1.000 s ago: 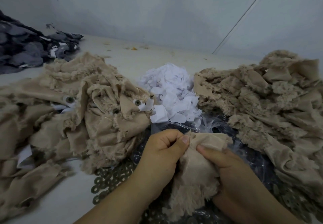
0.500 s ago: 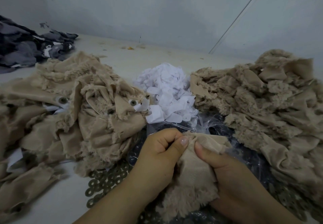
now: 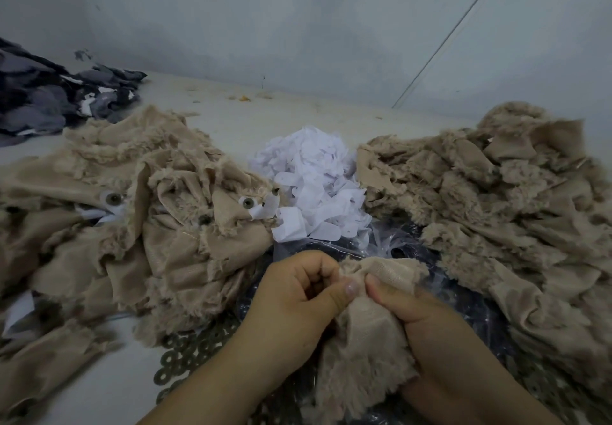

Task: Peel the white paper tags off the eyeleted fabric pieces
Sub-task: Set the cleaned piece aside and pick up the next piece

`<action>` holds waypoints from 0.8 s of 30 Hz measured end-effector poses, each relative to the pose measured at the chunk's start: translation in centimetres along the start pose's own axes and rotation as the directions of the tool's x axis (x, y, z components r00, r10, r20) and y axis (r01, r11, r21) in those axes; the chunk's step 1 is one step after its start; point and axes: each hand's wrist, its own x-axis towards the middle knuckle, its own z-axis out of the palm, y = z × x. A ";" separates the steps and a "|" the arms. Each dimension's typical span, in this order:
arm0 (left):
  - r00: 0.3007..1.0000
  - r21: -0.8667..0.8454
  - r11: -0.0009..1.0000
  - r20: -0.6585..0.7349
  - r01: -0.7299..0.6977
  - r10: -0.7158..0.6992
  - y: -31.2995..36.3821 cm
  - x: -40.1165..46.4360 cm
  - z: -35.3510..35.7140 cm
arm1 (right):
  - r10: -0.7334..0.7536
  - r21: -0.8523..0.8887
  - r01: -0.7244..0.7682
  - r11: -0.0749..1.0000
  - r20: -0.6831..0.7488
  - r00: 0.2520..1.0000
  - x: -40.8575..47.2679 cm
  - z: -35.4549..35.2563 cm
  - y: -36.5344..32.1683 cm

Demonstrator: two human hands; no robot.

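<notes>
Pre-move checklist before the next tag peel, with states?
1. Both hands on the piece: left hand and right hand pinch the frayed beige fabric piece: ok.
2. Tag on held piece visible: cannot tell.
3. Eyelet on held piece visible: cannot tell.
4. Drop spot: heap of white paper tags behind hands, unobstructed: ok.
5. More work: left beige fabric pile shows eyelets with white tags: ok.
6. Loose metal washers lie under the left forearm: not ok.

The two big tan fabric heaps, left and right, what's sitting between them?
In the head view, a mound of peeled white paper tags lies between the left fabric heap and the right fabric heap.
</notes>
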 end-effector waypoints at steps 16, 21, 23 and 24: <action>0.996 -0.157 0.985 -0.047 0.069 -0.078 -0.6 0.3 -0.3 | -0.493 -0.986 0.048 -0.159 0.121 0.861 4.3 -7.1 -3.1; 0.994 -0.165 0.984 -0.069 0.071 -0.084 -0.5 0.3 -0.2 | -0.485 -0.984 0.093 -0.151 0.156 0.860 4.2 -7.5 -3.2; 0.995 -0.178 0.981 -0.057 0.076 -0.088 -0.4 0.2 -0.2 | -0.469 -0.979 0.116 -0.166 0.182 0.864 4.2 -7.4 -3.1; 0.995 -0.181 0.980 -0.048 0.080 -0.090 -0.3 0.2 -0.2 | -0.453 -0.976 0.120 -0.182 0.192 0.871 4.2 -7.3 -3.0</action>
